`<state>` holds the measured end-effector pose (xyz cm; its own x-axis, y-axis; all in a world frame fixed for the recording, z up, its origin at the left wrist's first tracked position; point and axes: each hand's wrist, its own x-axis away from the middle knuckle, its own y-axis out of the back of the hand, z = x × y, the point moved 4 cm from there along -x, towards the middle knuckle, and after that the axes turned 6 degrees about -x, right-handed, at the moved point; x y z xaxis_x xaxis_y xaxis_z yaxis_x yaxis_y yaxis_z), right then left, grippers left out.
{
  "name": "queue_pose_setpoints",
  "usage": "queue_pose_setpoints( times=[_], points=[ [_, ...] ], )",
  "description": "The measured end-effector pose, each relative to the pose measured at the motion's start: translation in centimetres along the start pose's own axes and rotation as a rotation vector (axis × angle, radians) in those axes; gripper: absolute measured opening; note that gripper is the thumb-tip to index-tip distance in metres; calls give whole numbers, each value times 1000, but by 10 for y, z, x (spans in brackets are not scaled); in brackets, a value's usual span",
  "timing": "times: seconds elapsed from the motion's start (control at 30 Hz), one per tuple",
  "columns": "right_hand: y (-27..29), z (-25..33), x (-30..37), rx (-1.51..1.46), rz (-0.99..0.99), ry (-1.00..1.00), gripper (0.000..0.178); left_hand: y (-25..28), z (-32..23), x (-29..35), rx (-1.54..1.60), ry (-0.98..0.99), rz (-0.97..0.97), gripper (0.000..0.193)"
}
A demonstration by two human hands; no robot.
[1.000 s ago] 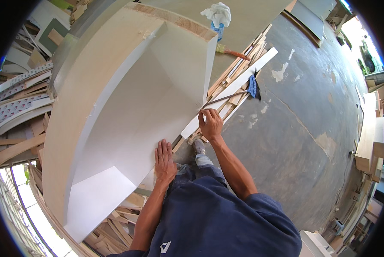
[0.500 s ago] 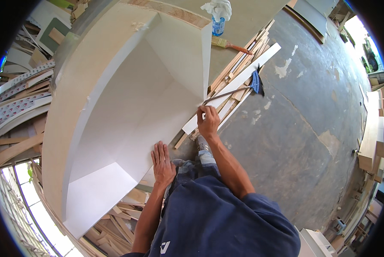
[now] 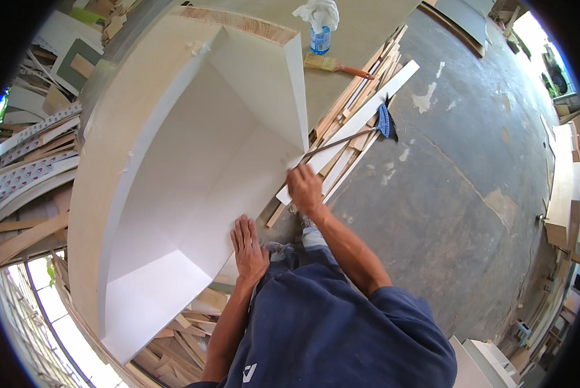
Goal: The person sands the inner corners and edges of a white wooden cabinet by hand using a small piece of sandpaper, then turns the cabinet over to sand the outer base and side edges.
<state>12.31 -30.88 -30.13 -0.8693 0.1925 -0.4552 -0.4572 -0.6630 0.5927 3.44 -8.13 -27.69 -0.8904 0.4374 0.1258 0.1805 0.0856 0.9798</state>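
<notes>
A large open white cabinet box (image 3: 173,168), with pale wood on its curved outer side, lies tilted before me on the left. My left hand (image 3: 249,251) rests flat on its near edge, fingers stretched out. Farther along that same edge, close to the right corner, my right hand (image 3: 305,191) is closed with its fingers curled against the rim. Whatever those fingers may hold is hidden under them.
A blue bottle (image 3: 320,41) topped by a crumpled white cloth (image 3: 318,13) stands beyond the cabinet, near a paintbrush (image 3: 348,70). Long wood strips (image 3: 348,165) and a blue-headed broom (image 3: 385,121) lie to the right. Wood offcuts (image 3: 173,346) are piled below left.
My right hand has shifted slightly left and nearer along the cabinet edge, its fingers now turned more downward. My left hand stays flat on the edge. The whole view has shifted a little.
</notes>
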Motion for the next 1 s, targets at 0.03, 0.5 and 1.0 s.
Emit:
queue_pose_setpoints(
  times=[0.03, 0.5, 1.0],
  points=[
    [-4, 13, 6, -9, 46, 82, 16, -2, 0, 1, 8, 16, 4, 92],
    [12, -12, -15, 3, 45, 66, 15, -1, 4, 1, -13, 2, -27, 92],
    [5, 27, 15, -245, 428, 347, 12, -6, 10, -10, 171, 14, -115, 92]
  ],
)
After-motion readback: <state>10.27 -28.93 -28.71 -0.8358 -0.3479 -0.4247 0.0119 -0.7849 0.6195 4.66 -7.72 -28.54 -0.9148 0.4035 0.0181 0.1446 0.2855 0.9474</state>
